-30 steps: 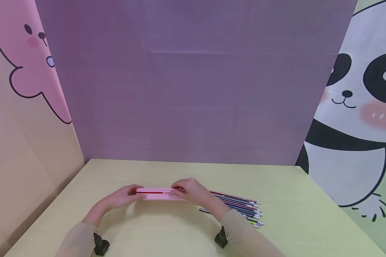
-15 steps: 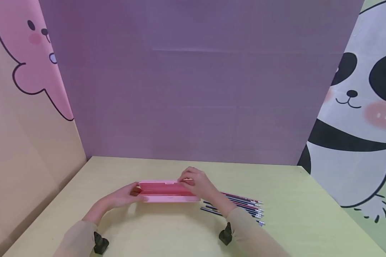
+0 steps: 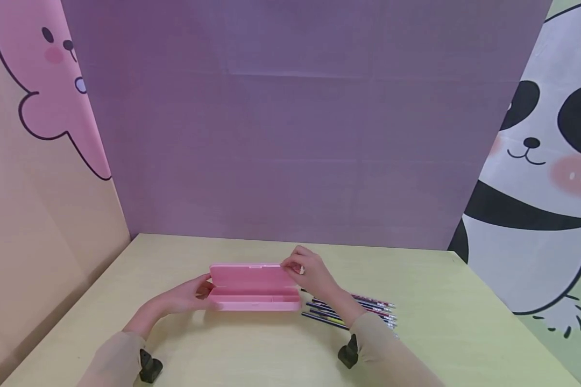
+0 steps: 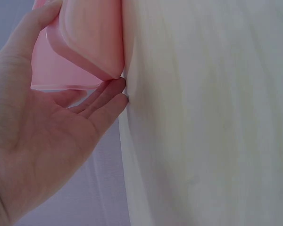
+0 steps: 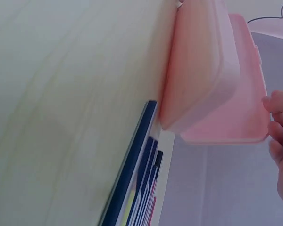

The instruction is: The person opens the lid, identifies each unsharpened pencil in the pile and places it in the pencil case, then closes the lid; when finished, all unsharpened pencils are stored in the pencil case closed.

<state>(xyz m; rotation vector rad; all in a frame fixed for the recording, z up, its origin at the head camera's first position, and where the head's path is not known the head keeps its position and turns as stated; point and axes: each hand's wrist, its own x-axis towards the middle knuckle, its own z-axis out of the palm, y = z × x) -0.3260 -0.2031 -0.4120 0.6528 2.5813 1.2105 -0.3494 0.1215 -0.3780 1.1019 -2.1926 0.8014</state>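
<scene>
A pink pencil case [image 3: 256, 307] lies on the table with its lid [image 3: 247, 276] raised at the back. Inside it, a divider shows and no pencils are visible. My left hand [image 3: 186, 296] grips the case's left end; in the left wrist view the thumb lies on its front edge and the fingers reach behind and below the corner. My right hand [image 3: 316, 275] pinches the lid's upper right corner between thumb and fingers. Several pencils [image 5: 132, 160], mostly dark blue, lie side by side right of the case, partly hidden under my right forearm.
The pale wooden table [image 3: 252, 349] ends at a purple backdrop [image 3: 290, 161]. A panda picture [image 3: 528, 204] covers the right wall and a pink cartoon animal [image 3: 53, 107] the left. Each sleeve carries a small black device [image 3: 150, 366] at the wrist.
The lid has swung up and back from nearly shut to wide open, baring the inside. My right hand rose and shifted right with it; the left hand stayed at the case's end.
</scene>
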